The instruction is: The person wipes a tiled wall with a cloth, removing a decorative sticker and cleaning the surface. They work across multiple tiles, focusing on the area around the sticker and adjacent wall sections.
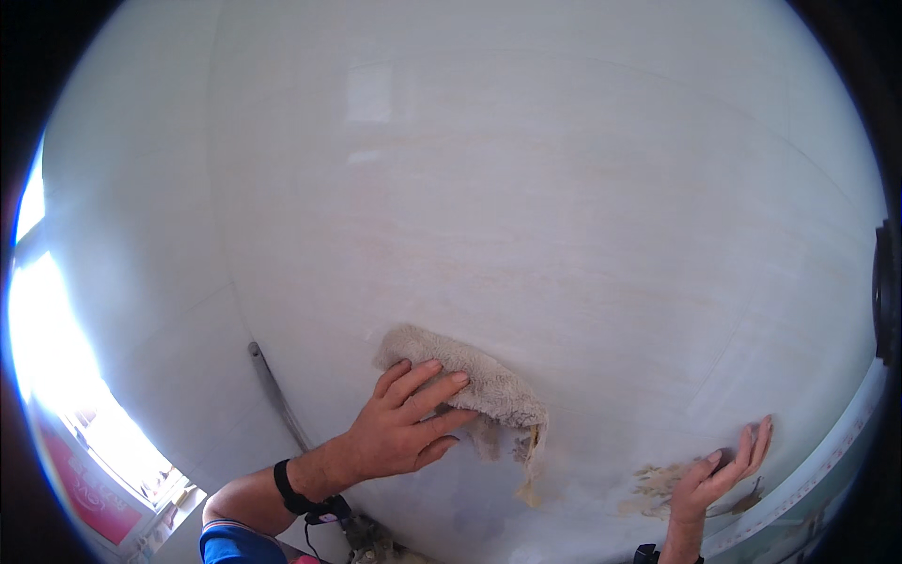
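Note:
Near the middle of the lower half, my left hand (412, 416) presses a folded, fluffy grey-beige cloth (486, 377) against a pale, glossy tiled wall (550, 211). Its fingers lie spread over the cloth's lower edge, and a frayed, yellowish end of the cloth hangs below. A black band circles the left wrist. At the lower right, my right hand (719, 472) is raised beside the wall with no object visible in it, its fingers apart. Just left of it, brown and yellowish painted shapes or stains (652, 486) mark the surface.
A grey rod-like handle (271, 381) leans left of my left forearm. Bright window light (56, 331) fills the left edge, above a red panel (91, 486) bearing writing. A pale strip (810, 479) curves along the lower right. A dark object (882, 292) sits at the right rim.

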### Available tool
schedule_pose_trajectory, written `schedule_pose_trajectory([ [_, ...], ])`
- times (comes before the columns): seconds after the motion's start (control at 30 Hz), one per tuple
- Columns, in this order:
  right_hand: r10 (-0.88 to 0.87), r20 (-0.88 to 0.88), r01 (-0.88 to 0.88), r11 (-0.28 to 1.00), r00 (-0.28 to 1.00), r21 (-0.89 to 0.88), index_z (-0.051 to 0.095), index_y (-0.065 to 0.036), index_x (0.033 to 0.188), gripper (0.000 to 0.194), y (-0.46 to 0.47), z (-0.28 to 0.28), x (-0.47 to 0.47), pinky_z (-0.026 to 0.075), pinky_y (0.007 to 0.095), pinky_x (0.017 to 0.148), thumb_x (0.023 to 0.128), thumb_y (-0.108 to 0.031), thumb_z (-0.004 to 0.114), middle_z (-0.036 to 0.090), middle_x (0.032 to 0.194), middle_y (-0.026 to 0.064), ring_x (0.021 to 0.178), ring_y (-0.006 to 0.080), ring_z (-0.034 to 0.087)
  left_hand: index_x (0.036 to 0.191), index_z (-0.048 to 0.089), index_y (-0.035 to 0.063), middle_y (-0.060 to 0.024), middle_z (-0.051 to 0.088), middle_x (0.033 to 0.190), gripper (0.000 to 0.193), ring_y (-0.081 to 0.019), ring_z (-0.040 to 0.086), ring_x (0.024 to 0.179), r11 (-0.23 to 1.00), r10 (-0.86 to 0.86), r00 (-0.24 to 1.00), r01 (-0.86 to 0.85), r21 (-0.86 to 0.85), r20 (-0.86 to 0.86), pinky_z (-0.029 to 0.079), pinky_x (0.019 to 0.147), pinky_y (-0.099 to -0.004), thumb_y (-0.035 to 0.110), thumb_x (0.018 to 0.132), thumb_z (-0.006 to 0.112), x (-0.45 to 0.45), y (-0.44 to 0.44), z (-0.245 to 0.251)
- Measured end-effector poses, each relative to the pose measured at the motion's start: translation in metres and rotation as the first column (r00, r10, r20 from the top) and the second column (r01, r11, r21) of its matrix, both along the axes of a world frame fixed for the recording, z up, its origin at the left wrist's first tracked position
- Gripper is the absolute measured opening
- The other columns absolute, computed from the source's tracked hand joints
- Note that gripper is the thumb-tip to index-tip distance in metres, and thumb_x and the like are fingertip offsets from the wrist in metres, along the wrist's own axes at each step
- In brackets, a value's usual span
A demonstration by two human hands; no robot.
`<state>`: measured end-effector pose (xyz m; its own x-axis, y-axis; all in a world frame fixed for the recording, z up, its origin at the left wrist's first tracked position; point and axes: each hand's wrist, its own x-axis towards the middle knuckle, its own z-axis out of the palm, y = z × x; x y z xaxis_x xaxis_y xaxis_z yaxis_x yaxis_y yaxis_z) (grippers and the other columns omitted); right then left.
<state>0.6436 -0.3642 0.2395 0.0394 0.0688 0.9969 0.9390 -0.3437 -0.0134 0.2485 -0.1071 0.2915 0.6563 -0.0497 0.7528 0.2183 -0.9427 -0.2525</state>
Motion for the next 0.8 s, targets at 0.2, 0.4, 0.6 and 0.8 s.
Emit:
schedule_pose_trajectory([
  [0.2, -0.027, 0.030, 0.027, 1.000, 0.999, -0.005, 0.042, 0.008, 0.155, 0.050, 0.001, 0.000, 0.003, 0.031, 0.0623, 0.125, 0.108, -0.008, 0.039, 0.032, 0.169, 0.0297, 0.157, 0.0496, 0.032, 0.132, 0.075, 0.0150, -0.0199, 0.046, 0.167, 0.043, -0.0478, 0.038, 0.155, 0.979, 0.114, 0.988, -0.129, 0.158, 0.104, 0.035, 0.125, -0.0600, 0.030, 0.092, 0.077, -0.005, 0.037, 0.095],
  [0.4, -0.063, 0.037, 0.064, 0.997, 0.997, -0.030, 0.040, 0.007, 0.157, 0.051, -0.003, 0.000, 0.001, 0.031, 0.0630, 0.126, 0.109, -0.008, 0.038, 0.032, 0.170, 0.0282, 0.158, 0.0493, 0.031, 0.150, 0.064, 0.0141, -0.0228, 0.042, 0.169, 0.051, -0.0461, 0.037, 0.157, 0.930, 0.014, 0.948, -0.129, 0.344, 0.317, 0.030, 0.129, -0.0562, 0.034, 0.103, 0.066, 0.012, 0.053, 0.238],
  [0.6, -0.061, 0.055, 0.063, 0.998, 0.997, -0.027, 0.042, 0.007, 0.155, 0.048, -0.004, 0.000, 0.002, 0.031, 0.0603, 0.127, 0.112, -0.013, 0.040, 0.032, 0.170, 0.0283, 0.157, 0.0471, 0.033, 0.149, 0.064, 0.0134, -0.0213, 0.045, 0.168, 0.057, -0.0481, 0.039, 0.155, 0.921, 0.011, 0.925, -0.157, 0.356, 0.380, 0.033, 0.127, -0.0567, 0.027, 0.094, 0.074, 0.008, 0.066, 0.215],
  [0.8, -0.060, 0.040, 0.061, 0.998, 0.997, -0.031, 0.041, 0.008, 0.156, 0.052, -0.003, 0.000, 0.002, 0.031, 0.0623, 0.126, 0.106, -0.007, 0.039, 0.033, 0.169, 0.0297, 0.157, 0.0490, 0.033, 0.125, 0.079, 0.0180, -0.0199, 0.048, 0.165, 0.037, -0.0457, 0.040, 0.155, 0.990, 0.088, 0.992, -0.097, 0.101, 0.090, 0.035, 0.125, -0.0610, 0.031, 0.090, 0.078, -0.016, 0.042, 0.036],
])
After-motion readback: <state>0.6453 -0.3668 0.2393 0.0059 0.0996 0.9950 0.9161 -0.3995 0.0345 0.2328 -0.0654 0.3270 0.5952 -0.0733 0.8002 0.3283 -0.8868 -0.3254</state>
